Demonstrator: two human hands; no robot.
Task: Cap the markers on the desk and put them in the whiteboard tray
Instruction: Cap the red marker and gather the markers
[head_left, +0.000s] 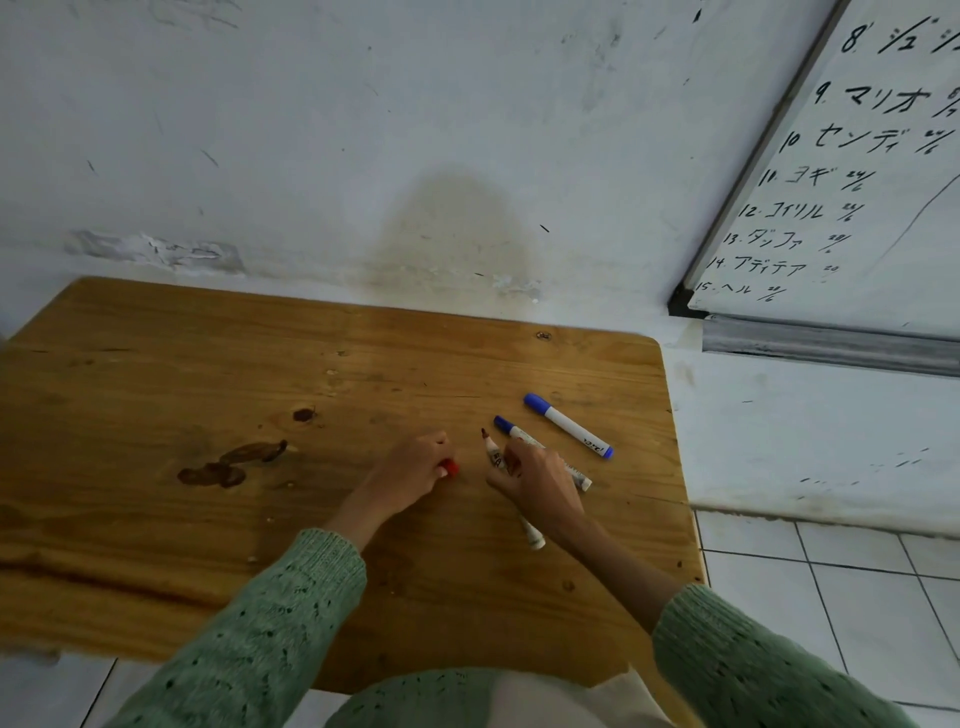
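Person wears a green knit sweater (291, 613) with openwork holes, ribbed cuffs (332, 551) on both sleeves, forearms bare beyond them.

We have broad bare wood across the left and far parts of the desk (208, 364), open for a hand to pass, with only dark stains there. The crowded patch lies at right centre, where our left hand (410, 470), our right hand (537, 480) and two blue-capped markers (569, 426) sit close together. Beyond the desk's right edge we see clear wall up to the whiteboard tray (831, 343), which juts out below the whiteboard (857, 182).
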